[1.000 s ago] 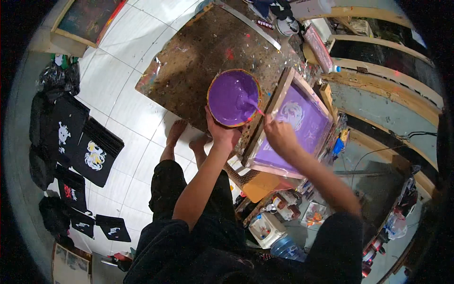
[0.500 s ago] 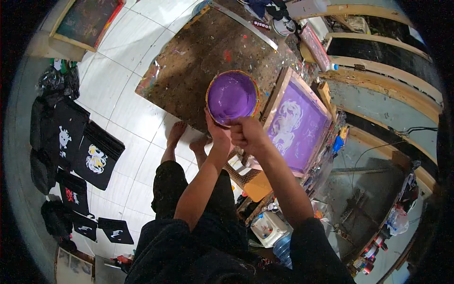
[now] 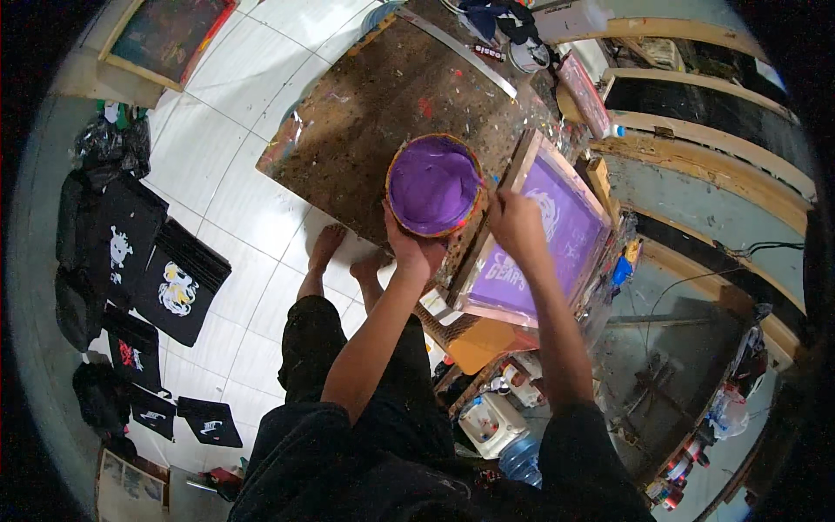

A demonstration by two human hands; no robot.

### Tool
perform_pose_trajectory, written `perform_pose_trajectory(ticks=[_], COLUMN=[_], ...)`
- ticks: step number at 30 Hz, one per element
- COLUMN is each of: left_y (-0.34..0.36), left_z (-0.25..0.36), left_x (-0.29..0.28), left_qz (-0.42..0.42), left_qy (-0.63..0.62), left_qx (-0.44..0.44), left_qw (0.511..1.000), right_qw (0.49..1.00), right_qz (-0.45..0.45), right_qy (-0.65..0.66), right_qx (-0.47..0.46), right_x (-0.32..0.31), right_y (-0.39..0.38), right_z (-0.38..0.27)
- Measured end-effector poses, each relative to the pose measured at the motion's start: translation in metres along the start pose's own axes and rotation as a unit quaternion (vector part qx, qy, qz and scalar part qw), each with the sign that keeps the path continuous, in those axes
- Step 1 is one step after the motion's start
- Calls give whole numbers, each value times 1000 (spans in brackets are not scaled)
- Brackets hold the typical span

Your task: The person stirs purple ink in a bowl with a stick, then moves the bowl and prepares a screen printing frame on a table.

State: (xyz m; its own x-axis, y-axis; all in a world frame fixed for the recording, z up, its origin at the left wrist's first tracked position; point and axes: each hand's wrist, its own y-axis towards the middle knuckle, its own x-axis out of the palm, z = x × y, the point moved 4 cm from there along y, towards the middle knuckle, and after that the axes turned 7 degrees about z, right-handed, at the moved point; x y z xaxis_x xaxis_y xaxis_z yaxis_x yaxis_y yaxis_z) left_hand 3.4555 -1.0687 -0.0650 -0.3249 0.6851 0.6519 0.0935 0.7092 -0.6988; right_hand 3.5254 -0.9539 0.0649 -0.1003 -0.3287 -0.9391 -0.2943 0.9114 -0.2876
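A round tub (image 3: 393,213) with a paint-crusted rim is held up over the stained board. Inside is thick purple ink (image 3: 432,187) with a folded, swirled surface. My left hand (image 3: 412,247) is closed round the tub's near side. To the right of the tub, my right hand (image 3: 519,228) is a fist over the left part of a framed printing screen. A small purple-smeared tip shows between that fist and the rim; the rest of what it holds is hidden. The wood-framed screen (image 3: 570,235) has purple mesh with a pale design and lies tilted at the right.
The stained board (image 3: 348,113) carries a metal strip (image 3: 457,52) along its far edge. Black printed cloth pieces (image 3: 184,291) lie at the left on white tiles (image 3: 248,226). Wooden slats (image 3: 704,143) run along the right. A white plastic container (image 3: 493,424) stands near my right elbow.
My right hand has moved right, off the tub's near rim, to over the screen's frame. The ink's surface has been turned over into folds. My left hand still holds the tub.
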Motion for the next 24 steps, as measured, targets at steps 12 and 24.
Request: perform_pose_trajectory(ticks=[12,24], left_y=[1,-5], left_z=[-1,-2], left_x=[10,9], left_qz=[-60,54], left_qy=[-9,74], left_qx=[56,82], left_qw=[997,992], right_qw=[991,975], right_qz=[-60,-105], right_qy=[116,188], right_qx=[37,54], right_x=[40,42], right_y=[-10,-1], right_z=[12,20])
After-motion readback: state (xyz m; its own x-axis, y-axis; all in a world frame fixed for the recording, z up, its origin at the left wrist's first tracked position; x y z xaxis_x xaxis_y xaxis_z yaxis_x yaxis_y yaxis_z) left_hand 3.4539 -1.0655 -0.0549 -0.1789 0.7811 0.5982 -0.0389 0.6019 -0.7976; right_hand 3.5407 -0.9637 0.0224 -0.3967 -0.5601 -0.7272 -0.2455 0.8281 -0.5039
